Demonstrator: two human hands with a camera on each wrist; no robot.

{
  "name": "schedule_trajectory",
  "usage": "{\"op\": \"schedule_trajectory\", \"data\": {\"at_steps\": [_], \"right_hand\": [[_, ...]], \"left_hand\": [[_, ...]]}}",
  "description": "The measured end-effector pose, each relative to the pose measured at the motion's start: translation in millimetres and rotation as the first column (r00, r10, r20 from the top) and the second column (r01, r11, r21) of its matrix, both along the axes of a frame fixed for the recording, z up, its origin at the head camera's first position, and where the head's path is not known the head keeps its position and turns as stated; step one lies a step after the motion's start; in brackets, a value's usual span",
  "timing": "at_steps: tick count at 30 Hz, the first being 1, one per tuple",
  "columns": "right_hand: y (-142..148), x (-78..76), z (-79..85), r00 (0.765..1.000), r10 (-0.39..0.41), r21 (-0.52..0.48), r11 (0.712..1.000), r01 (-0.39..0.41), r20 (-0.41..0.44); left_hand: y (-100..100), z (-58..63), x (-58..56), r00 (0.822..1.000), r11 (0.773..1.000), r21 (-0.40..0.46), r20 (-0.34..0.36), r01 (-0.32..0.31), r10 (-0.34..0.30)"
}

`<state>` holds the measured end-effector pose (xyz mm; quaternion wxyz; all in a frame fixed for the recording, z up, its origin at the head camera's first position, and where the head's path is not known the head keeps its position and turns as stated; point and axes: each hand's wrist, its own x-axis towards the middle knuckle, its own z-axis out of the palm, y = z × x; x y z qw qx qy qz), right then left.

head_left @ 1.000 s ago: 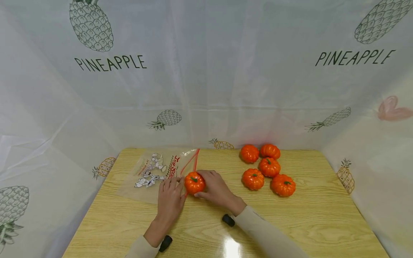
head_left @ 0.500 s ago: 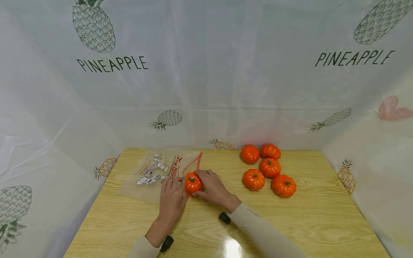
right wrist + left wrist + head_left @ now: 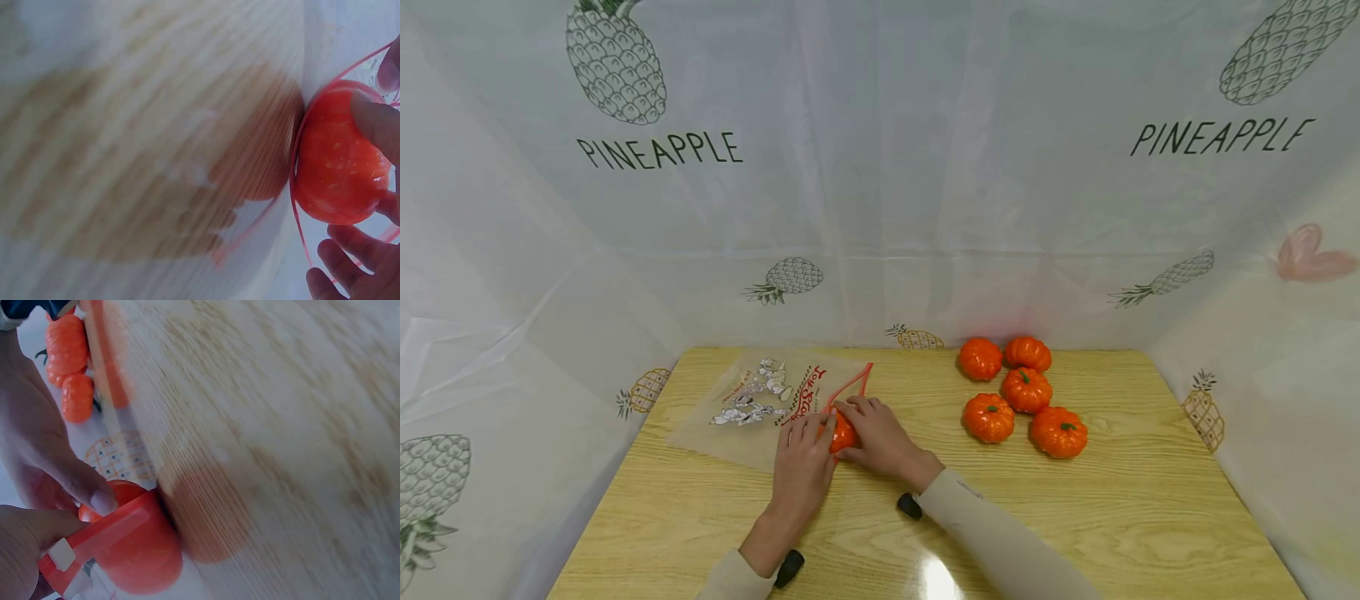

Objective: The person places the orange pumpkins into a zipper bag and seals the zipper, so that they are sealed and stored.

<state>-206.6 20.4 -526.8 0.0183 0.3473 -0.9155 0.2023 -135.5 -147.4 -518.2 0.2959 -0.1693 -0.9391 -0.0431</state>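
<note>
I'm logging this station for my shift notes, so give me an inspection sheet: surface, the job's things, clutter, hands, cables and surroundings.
Surface: yellowish wood-grain tabletop, with a bright glare spot near the person.
Job's things: clear printed plastic bag with a red-edged mouth, lying on the tabletop; glossy orange ribbed pumpkin, partly in the bag's mouth; five similar orange pumpkins, grouped to the right.
Clutter: nothing seen.
Hands: left hand holds the bag at its mouth; right hand grips the ribbed pumpkin.
Cables: nothing seen.
Surroundings: white pineapple-print sheet behind and at both sides.
</note>
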Motion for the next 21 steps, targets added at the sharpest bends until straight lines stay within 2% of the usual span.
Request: {"op": "schedule_trajectory", "data": {"at_steps": [5, 10, 15, 21], "right_hand": [[3, 5.5, 0.8, 0.999, -0.028, -0.042, 0.999, 0.029, 0.021], [12, 8.7, -2.0, 0.997, -0.08, -0.074, 0.994, 0.078, -0.02], [17, 8.6, -7.6, 0.995, -0.086, -0.125, 0.989, 0.08, -0.042], [9, 6.4, -13.6, 0.996, -0.075, -0.117, 0.991, 0.07, -0.041]], "left_hand": [[-1, -0.6, 0.5, 1.0, 1.0, 0.009, 0.004, 0.006, -0.006], [-1, -2.0, 0.4, 1.0, 0.999, 0.034, 0.008, 0.018, -0.018], [-2, -3.0, -0.1, 1.0, 0.999, 0.031, 0.0, 0.014, -0.014], [-2, -2.7, -0.1, 1.0, 0.999, 0.031, 0.002, 0.012, -0.012]]}}
